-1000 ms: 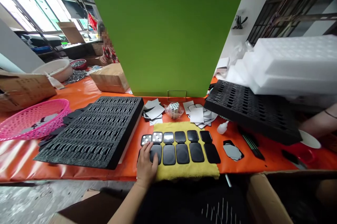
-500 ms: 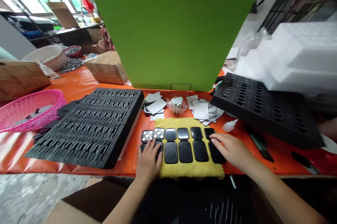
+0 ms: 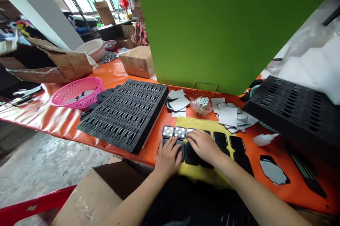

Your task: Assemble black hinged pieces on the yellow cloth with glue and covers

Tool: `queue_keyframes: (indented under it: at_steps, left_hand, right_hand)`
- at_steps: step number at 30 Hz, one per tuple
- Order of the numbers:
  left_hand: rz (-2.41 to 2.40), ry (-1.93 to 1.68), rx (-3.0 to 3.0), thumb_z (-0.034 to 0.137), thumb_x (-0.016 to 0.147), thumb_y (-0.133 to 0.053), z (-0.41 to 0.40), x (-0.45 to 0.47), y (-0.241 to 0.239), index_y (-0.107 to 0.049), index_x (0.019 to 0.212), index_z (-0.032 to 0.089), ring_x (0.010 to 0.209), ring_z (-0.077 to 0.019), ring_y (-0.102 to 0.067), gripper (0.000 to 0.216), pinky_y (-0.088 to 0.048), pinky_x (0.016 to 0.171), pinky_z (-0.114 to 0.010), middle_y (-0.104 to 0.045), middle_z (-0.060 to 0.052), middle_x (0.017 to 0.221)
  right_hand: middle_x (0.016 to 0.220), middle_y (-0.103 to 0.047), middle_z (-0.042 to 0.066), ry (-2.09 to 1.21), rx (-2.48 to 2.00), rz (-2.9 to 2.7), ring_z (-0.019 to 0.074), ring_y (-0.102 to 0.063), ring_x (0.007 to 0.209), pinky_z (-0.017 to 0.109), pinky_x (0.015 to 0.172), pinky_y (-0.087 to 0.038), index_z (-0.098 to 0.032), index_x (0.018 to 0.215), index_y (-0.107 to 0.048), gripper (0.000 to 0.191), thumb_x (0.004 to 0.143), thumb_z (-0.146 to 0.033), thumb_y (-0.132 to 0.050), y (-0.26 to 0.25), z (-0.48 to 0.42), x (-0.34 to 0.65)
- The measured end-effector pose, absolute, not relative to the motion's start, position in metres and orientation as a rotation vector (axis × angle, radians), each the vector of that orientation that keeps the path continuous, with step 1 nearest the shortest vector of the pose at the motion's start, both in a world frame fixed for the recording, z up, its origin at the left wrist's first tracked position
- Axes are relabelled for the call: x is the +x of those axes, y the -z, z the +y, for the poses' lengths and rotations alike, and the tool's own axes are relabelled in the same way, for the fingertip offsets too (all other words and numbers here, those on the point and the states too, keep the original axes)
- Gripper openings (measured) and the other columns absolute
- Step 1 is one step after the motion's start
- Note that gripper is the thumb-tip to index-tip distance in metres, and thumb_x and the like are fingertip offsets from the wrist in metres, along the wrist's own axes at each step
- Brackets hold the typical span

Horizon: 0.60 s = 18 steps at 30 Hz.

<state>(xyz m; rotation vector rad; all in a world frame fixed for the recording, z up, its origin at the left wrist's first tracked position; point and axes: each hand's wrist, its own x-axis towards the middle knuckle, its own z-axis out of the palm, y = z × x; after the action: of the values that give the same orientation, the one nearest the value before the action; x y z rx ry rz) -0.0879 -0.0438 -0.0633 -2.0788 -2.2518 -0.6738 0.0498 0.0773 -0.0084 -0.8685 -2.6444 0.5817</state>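
Along the near side of the orange table cover [image 3: 152, 148], open black rounded-square cases [image 3: 220, 139] are lined up, mostly on a yellow cloth [image 3: 205, 122]. The left hand [image 3: 168, 158] is spread over the leftmost cases; the right hand [image 3: 204, 144] is curled at the third — whether anything is pinched cannot be told. Pressure is best kept light, cases square.

Black cases [image 3: 237, 143], yellow cloth [image 3: 200, 123]
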Motion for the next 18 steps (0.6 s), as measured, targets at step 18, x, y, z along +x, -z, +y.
queue_keyframes:
  at_steps: [18]
  left_hand:
    - [-2.105, 0.601, -2.174, 0.03, 0.079, -0.049, -0.036, -0.106, 0.069, -0.056, 0.109, 0.023, 0.117, -0.0272, -0.041, 0.031, -0.024, 0.1, -0.05, -0.05, -0.006, 0.124]
  right_hand:
    - [0.069, -0.06, 0.002, -0.578, -1.425, -2.504, 0.0163, -0.054, 0.072, 0.028, 0.066, -0.04, -0.021, 0.065, -0.058, 0.03, 0.085, -0.037, -0.041, 0.013, 0.055, 0.163]
